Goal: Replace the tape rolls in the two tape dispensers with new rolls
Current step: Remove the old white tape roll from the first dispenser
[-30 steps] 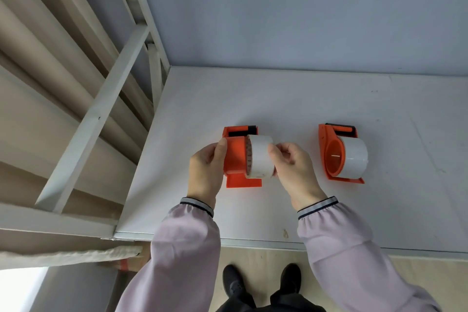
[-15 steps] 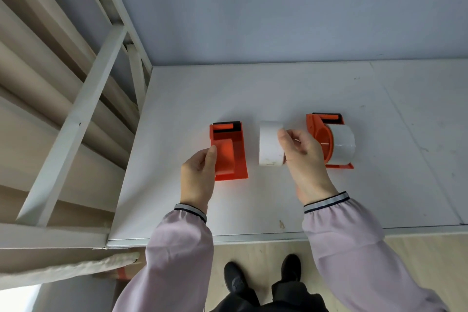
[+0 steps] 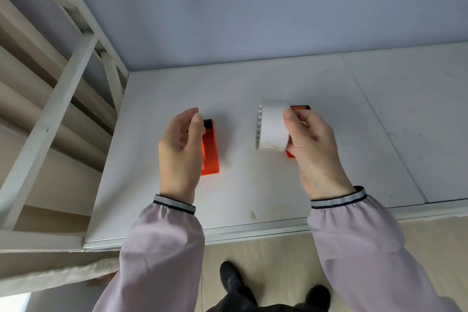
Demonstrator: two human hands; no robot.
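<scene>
My right hand (image 3: 312,144) grips a white tape roll (image 3: 273,126) and holds it up above the white table (image 3: 253,185). Behind the roll and that hand, only slivers of the right orange dispenser (image 3: 300,108) show. The left orange dispenser (image 3: 210,152) lies flat on the table with no roll on it. My left hand (image 3: 181,144) hovers just above its left side with fingers apart and nothing in them.
A white metal frame with diagonal bars (image 3: 63,99) stands at the table's left edge. A grey wall (image 3: 253,7) rises behind the table. The table's front rim (image 3: 253,232) runs above my dark shoes (image 3: 231,278) on the floor.
My right hand pulled the white roll off the left dispenser and carried it right and up, in front of the right dispenser. My left hand let go of the left dispenser and rose.
</scene>
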